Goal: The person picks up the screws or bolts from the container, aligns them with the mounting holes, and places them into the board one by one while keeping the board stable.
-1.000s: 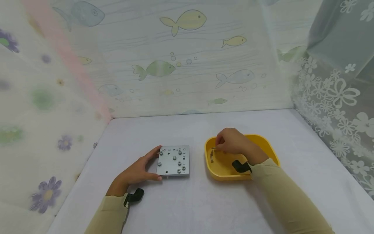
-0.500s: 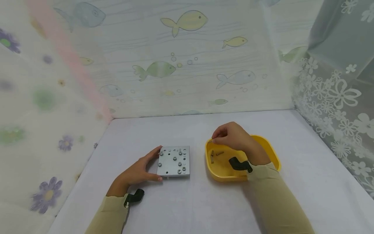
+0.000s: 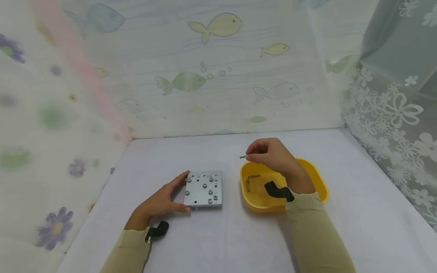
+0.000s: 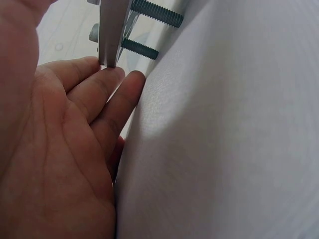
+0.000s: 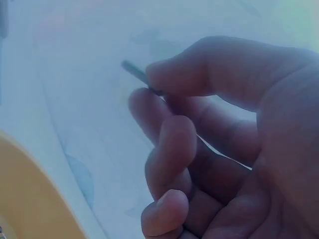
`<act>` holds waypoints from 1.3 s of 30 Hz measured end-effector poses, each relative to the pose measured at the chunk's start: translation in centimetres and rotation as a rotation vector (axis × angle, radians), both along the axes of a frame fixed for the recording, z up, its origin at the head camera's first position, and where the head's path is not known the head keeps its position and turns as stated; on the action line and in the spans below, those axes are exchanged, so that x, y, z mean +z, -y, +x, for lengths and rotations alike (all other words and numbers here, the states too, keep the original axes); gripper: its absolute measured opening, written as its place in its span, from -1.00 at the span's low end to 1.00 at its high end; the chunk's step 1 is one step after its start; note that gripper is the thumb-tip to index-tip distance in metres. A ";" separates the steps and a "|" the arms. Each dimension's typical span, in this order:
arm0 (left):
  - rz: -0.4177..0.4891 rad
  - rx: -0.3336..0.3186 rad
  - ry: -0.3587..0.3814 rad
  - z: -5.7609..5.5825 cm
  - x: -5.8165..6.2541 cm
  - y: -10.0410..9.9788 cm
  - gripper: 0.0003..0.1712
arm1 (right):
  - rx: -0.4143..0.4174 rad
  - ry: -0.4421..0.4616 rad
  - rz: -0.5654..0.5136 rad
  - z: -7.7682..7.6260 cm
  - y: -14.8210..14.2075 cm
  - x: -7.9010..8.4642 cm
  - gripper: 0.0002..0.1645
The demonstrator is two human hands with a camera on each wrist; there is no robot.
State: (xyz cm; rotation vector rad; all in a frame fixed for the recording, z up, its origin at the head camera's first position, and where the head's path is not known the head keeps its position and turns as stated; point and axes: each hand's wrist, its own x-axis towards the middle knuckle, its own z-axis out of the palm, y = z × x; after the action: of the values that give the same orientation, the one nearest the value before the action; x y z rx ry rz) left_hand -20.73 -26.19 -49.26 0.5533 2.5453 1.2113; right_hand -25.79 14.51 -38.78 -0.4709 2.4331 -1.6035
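left hand (image 3: 167, 197) grips, right hand (image 3: 273, 153) pinches
thumb and fingers span the left side of a square silver metal plate (image 3: 199, 191), seemingly to steady it; beside it, a rounded yellow plastic tray (image 3: 266, 208); farther, a slim grey metal rod (image 3: 242, 156), pinched so 1 end juts free.

Looks like a small curtained-off work corner, judging by the fish-print curtain (image 3: 222, 91) straight behind the white-covered table (image 3: 205, 242), the flower-print sheet (image 3: 51, 136) hung at left and the flowered lace-like sheer (image 3: 379, 125) at right. Homely in prints, yet bench-like in contents: a bolt-studded metal plate (image 3: 197, 192) and a yellow tray (image 3: 263, 209) of small metal fasteners (image 3: 255, 176). Impossible to tell whether in a home or a workshop.
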 end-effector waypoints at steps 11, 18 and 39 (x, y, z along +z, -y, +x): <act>0.014 -0.014 -0.002 -0.1 -0.1 0.1 0.48 | -0.013 -0.036 -0.032 0.1 1.2 -0.4 -0.84; 0.014 -0.013 -0.006 -0.1 -0.2 0.1 0.48 | 0.015 -0.025 -0.031 0.2 2.2 -0.4 -0.80; 0.031 -0.023 -0.004 -0.3 -0.2 0.3 0.48 | 0.060 -0.063 -0.027 1.7 7.1 -0.8 -0.89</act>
State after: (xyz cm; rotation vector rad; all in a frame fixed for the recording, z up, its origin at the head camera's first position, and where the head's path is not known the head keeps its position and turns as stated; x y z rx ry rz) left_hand -21.00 -26.45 -49.49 0.5915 2.5202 1.2448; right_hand -24.10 7.40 -39.63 -0.6018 2.4207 -1.6223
